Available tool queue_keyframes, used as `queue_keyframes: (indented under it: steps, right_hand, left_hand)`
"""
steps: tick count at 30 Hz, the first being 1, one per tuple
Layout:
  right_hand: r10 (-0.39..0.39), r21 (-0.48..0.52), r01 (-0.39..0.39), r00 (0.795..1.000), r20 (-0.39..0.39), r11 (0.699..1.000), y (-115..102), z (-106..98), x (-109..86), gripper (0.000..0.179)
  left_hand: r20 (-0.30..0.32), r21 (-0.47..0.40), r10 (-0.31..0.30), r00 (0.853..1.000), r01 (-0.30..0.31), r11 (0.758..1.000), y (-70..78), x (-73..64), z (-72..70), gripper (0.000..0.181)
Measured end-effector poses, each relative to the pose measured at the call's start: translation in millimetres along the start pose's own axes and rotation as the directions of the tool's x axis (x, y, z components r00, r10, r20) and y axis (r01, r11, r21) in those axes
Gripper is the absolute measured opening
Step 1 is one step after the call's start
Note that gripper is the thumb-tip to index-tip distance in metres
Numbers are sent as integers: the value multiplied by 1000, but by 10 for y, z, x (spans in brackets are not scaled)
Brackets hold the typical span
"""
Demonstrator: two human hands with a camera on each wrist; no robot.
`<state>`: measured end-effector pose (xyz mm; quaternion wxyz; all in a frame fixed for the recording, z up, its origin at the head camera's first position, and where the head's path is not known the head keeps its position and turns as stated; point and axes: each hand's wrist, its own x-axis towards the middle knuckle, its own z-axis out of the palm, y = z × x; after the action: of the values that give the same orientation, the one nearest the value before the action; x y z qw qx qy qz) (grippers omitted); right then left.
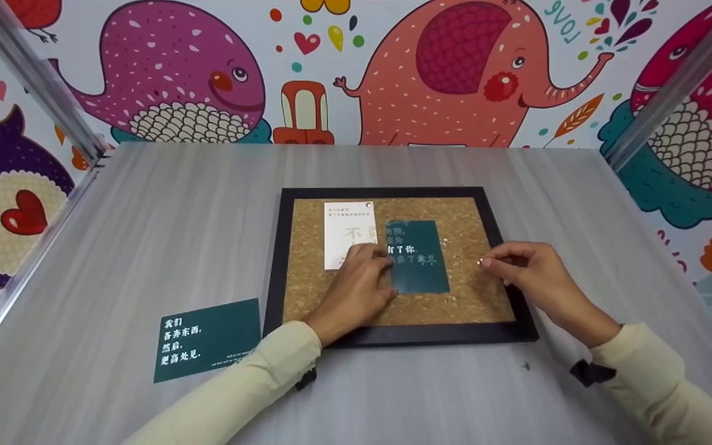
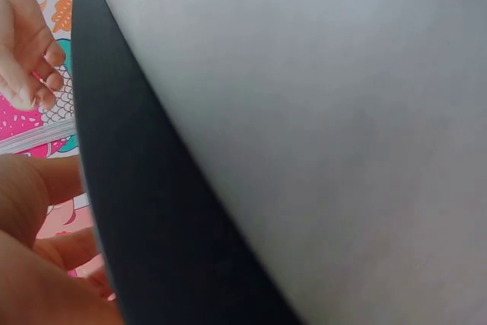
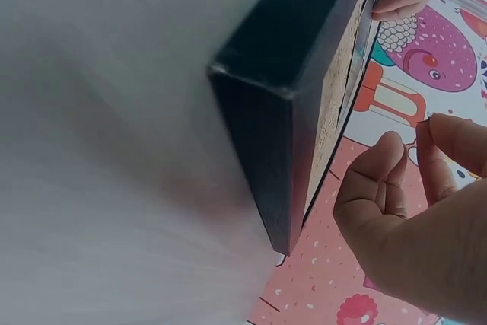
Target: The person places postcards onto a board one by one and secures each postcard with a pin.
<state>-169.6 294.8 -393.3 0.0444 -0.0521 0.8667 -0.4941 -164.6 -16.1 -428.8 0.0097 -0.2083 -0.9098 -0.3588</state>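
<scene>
My left hand (image 1: 359, 284) rests on a framed cork board (image 1: 325, 303), its fingertips touching the left edge of a green card (image 1: 421, 266) with white lettering. Partly under that hand lies a white card (image 1: 339, 232), with a round tack (image 1: 369, 204) at its top right corner. Right of the green card, my right hand (image 1: 535, 272) pinches a small shiny thumbtack (image 1: 479, 262) between thumb and index finger. The right wrist view shows the tack's thin dark tip (image 3: 424, 121) at the fingertips. The left wrist view shows mostly the black frame (image 2: 144, 173), beside the left hand's fingers.
Another green card (image 1: 207, 337) lies on the grey table (image 1: 177, 216), left of the board and near my left sleeve. A small grey bit (image 1: 526, 366) lies in front of the board. Cartoon-printed walls (image 1: 306, 49) enclose the table's back and sides.
</scene>
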Motion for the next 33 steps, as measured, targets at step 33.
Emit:
queue_keyframes:
  steps: [33]
  right_hand:
    - [6,41,-8,999,50,999,-81,180,607,17]
  left_hand:
    - [-13,-23,16,1000,-16,1000,-5,11,19,43]
